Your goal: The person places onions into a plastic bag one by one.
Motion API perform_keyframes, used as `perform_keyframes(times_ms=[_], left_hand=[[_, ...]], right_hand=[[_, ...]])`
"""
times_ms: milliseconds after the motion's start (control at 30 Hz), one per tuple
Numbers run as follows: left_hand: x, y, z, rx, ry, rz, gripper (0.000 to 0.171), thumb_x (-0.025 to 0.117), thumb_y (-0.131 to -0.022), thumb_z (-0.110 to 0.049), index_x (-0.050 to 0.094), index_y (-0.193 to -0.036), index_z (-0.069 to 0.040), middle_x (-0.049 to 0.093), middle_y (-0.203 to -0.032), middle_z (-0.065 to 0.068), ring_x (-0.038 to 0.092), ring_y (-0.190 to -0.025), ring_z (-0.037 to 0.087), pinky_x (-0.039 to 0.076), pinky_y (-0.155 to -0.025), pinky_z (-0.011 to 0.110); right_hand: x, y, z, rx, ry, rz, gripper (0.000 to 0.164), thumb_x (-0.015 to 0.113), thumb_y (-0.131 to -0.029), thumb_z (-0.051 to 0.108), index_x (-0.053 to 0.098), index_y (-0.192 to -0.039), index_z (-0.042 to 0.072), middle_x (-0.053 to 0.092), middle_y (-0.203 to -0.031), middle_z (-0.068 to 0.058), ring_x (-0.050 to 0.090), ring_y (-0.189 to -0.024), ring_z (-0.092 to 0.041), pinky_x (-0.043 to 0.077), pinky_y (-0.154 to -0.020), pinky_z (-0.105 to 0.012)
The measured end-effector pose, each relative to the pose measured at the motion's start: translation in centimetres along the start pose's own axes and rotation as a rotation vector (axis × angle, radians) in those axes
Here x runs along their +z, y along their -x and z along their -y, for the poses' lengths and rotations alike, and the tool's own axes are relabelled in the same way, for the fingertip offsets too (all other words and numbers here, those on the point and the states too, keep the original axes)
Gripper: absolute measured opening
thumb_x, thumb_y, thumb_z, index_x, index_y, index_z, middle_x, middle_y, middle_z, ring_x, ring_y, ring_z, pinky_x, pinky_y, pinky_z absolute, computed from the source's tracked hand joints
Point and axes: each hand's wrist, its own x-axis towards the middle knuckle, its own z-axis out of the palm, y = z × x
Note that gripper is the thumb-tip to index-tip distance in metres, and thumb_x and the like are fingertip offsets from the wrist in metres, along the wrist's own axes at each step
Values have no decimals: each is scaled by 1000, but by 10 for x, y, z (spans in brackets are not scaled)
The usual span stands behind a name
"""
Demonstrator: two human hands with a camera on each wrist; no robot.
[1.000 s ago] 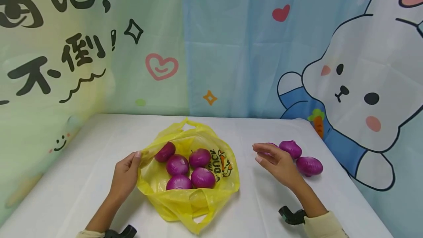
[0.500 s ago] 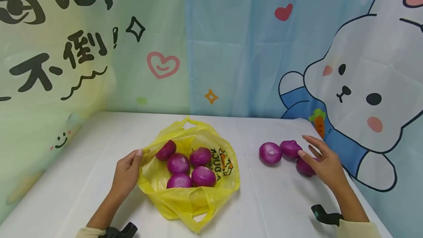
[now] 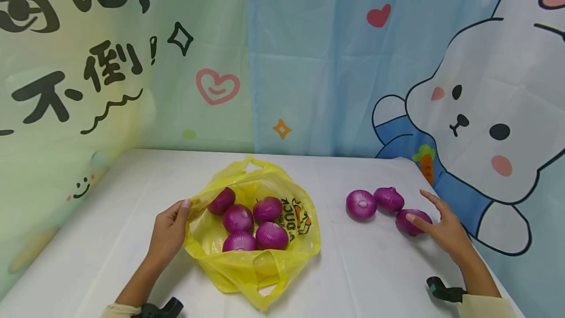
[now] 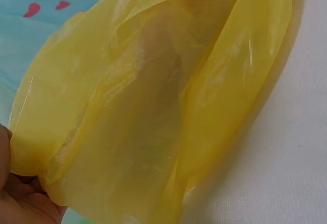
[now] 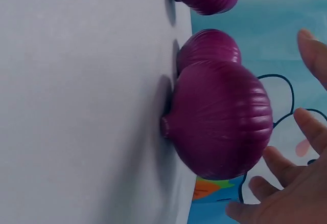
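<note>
The nearest loose onion (image 5: 222,121) sits on the white table (image 3: 340,278) at my right, just beside two other onions (image 3: 361,205), and my right hand (image 3: 450,232) is around its right side, fingers spread and thumb across it in the head view, though I cannot tell whether I touch it. Well to the left, my left hand (image 3: 167,233) pinches the left edge of the yellow bag (image 3: 227,274), whose gaping mouth shows five onions inside (image 3: 238,219). A backdrop (image 3: 304,87) printed with a white rabbit hangs behind the table.
</note>
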Motion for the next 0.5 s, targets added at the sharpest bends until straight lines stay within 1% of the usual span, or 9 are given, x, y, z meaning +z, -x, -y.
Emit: perform_keyframes(times_ms=[67,133,200,300,500], left_hand=[[0,0,-1,-3,1,6,41,43,-106,-29,68,-110,3,65,-93,14,51,-70,14,43,-61,22],[0,0,-2,-9,6,8,40,43,-106,-29,68,-111,3,65,-93,15,49,-69,14,42,-60,22],[0,0,-2,-14,11,9,39,43,-106,-28,68,-112,2,65,-93,14,49,-69,13,41,-60,22],[0,0,-2,-19,15,8,38,44,-106,-27,68,-112,2,64,-92,14,47,-67,13,41,-59,22],[0,-1,1,-30,8,14,39,43,-106,-27,67,-115,2,65,-96,14,49,-70,13,41,-60,22]], right_hand=[[1,-1,-2,21,5,28,92,68,-89,45,14,-156,13,3,-153,-35,10,-131,-64,29,-86,-76],[3,-2,-4,25,9,33,94,70,-88,45,15,-156,11,5,-152,-36,12,-131,-63,32,-87,-74],[4,-2,-5,18,5,39,93,70,-88,44,16,-155,9,7,-151,-37,11,-132,-61,31,-88,-74],[6,-3,-8,16,36,38,91,70,-88,45,22,-154,6,16,-148,-38,16,-131,-61,35,-87,-72],[8,-1,-12,46,83,76,83,62,-91,53,34,-148,1,27,-144,-38,27,-126,-59,39,-90,-65]])
